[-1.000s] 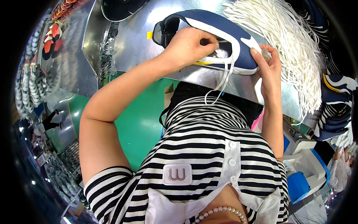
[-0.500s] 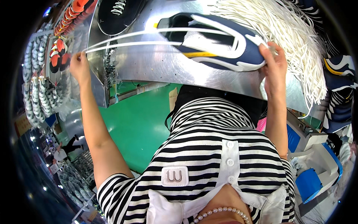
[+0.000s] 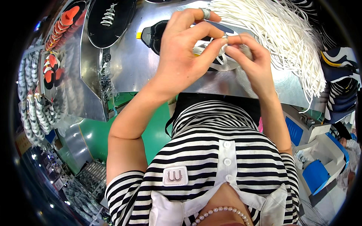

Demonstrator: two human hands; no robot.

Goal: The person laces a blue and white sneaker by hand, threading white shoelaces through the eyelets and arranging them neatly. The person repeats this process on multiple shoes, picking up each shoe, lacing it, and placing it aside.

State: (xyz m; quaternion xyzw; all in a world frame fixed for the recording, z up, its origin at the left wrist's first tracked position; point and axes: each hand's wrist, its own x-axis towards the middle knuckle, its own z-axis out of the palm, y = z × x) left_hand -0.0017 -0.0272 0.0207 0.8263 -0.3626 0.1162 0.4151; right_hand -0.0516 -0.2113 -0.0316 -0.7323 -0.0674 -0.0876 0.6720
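Both of my hands meet over a navy and white shoe upper (image 3: 152,37) lying on the metal table. Its black heel end with a yellow tab sticks out left of my left hand (image 3: 188,49); my hands cover most of the rest. Thumb and forefinger of my left hand pinch a white shoelace (image 3: 223,51) above the upper. My right hand (image 3: 250,56) pinches the same lace right beside it, fingertips nearly touching the left ones. The lace's ends are hidden behind my fingers.
A big heap of white laces (image 3: 286,49) spreads over the right of the metal table (image 3: 132,77). A black laced shoe piece (image 3: 109,22) lies at the left. Stacked navy shoe uppers (image 3: 341,84) stand at the far right, and orange-lined uppers (image 3: 62,28) hang at the far left.
My left hand has come from the far left, where it pulled the lace taut, to the upper. My right hand has left the toe edge and now pinches the lace too.
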